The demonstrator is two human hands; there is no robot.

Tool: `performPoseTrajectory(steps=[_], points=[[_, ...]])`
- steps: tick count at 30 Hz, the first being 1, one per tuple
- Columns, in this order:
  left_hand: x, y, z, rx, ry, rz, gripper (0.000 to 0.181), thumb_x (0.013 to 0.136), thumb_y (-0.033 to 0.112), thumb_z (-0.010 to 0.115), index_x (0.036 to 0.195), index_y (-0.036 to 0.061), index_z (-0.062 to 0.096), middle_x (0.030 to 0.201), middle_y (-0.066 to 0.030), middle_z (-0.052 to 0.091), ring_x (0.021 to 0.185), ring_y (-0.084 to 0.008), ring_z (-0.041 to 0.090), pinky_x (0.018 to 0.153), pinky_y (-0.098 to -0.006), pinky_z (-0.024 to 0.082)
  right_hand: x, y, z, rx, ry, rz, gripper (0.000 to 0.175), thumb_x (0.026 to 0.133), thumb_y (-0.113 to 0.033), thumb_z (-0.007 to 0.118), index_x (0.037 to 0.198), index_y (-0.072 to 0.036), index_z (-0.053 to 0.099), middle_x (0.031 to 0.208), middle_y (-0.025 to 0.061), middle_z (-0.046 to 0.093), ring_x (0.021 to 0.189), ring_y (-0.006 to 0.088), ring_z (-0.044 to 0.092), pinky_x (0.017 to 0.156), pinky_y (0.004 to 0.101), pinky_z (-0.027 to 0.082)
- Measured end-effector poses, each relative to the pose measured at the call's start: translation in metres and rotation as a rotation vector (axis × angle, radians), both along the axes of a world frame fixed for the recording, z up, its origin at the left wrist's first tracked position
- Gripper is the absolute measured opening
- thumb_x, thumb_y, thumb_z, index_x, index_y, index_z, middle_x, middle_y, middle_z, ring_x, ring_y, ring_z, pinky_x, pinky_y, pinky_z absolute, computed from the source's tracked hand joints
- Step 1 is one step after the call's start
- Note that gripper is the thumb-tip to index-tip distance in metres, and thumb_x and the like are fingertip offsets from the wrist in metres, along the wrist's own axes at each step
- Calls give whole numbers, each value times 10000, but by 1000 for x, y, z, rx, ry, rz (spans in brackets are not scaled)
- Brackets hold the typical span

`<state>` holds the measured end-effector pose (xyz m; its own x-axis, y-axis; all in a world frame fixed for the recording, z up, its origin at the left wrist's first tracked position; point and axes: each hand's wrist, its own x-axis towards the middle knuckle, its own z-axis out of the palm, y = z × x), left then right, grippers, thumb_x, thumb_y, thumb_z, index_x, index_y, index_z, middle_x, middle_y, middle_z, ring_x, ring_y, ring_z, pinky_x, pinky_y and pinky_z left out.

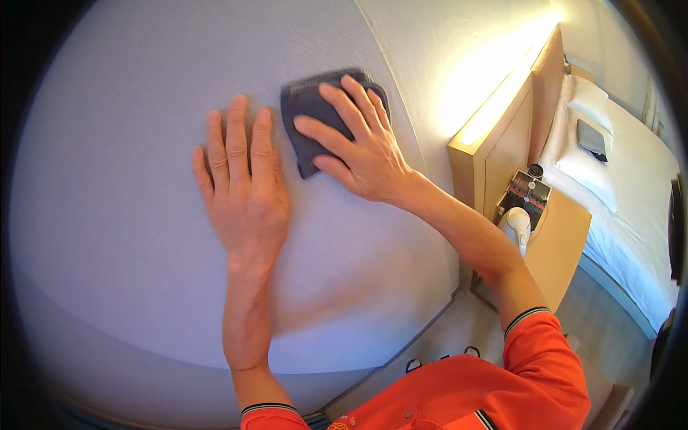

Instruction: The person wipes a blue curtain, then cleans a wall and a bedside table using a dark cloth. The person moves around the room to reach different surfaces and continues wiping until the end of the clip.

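Observation:
My left hand (244, 177) lies flat against a pale wall (134, 161), its fingers a little apart and nothing in it. To its right, my right hand (365, 140) presses a folded dark grey cloth (303, 107) against the same wall. The fingers are spread over the cloth, whose left part and top edge show beyond them. A seam line runs down the wall just right of the cloth. The palm side of both hands is hidden.
A lit wooden headboard panel (467, 145) stands at the right. Beside it, a wooden table (564, 242) bears a white hair dryer (518, 220) and a box of items (529, 193). Beyond is a bed (639, 188) with white pillows (583, 172) and a folded grey item (591, 138).

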<state>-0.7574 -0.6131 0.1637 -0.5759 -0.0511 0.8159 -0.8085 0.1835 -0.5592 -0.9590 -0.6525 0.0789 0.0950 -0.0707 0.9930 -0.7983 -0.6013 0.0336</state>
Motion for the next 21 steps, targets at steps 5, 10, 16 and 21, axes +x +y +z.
performPoseTrajectory(steps=[5,10,16,21], points=[[-4,-1,-4,-26,-29,-15,397,1060,189,630,1455,174,668,1611,-66,561,1503,-309,497,1218,-506,344,-36,-11,-21,-61,-82,-15,569,911,-325,785,1459,-258,646,1620,200,421,1488,507,367,1179,645,340],[-10,-3,-10,-16,-71,-19,392,1056,181,629,1445,192,672,1596,-52,573,1488,-304,508,1193,-512,363,-30,-25,-3,-69,-276,-35,559,939,-345,754,1472,-224,634,1606,212,428,1465,521,369,1182,659,319],[-8,-5,-15,15,-65,-21,409,1048,218,649,1455,241,670,1611,-21,559,1498,-282,497,1214,-502,338,16,12,-58,-3,-43,0,586,854,-404,799,1417,-299,676,1591,164,470,1477,474,396,1144,669,349],[-9,-5,-19,32,-55,7,421,1053,244,655,1474,265,663,1628,-6,543,1523,-266,472,1253,-497,293,21,13,-85,19,56,53,554,834,-451,804,1369,-347,704,1601,115,494,1496,444,414,1160,644,357]])
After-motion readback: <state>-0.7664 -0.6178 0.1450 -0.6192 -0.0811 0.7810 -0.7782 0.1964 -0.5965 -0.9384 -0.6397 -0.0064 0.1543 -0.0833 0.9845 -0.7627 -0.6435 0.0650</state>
